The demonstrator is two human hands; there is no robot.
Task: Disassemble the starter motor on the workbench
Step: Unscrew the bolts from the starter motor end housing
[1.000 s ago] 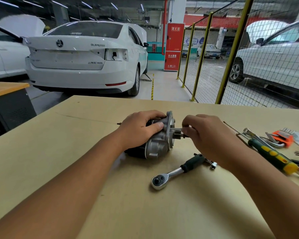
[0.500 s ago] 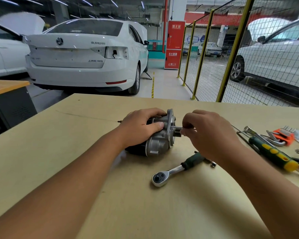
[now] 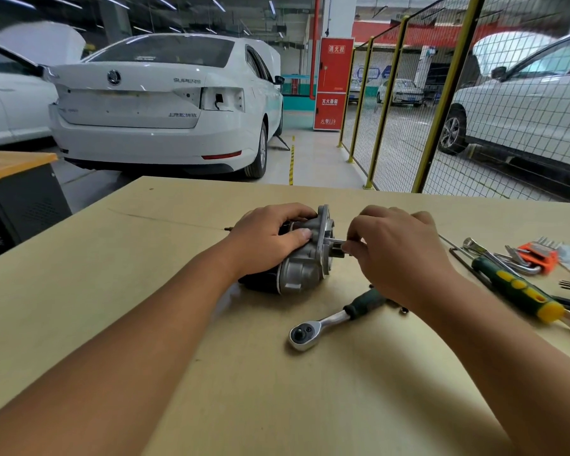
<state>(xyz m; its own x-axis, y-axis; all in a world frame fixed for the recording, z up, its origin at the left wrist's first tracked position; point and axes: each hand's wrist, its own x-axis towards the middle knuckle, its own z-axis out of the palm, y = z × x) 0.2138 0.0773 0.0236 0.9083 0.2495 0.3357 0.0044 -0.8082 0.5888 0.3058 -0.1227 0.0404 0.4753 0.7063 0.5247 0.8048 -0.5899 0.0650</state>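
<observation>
Since the earlier frame: right hand (image 3: pixel 397 255) drawn slightly back toward 3 o'clock, its fingertips (image 3: pixel 348 246) pinching a thin bolt (image 3: pixel 334 240) that stands further out of the motor's flange; ratchet (image 3: pixel 329 320), nearest the viewer, unmoved on the workbench (image 3: pixel 145 307). Beyond it, starter motor (image 3: pixel 305 258) lies on its side at bench centre, long axis running 9 to 3 o'clock, flange end toward 3, directly at 9 o'clock of the right hand, the nearer one to the bolt. Left hand (image 3: pixel 267 238) wrapped over the dark body, steadying it; judged next move: draw the bolt out along that axis toward 3 o'clock.
</observation>
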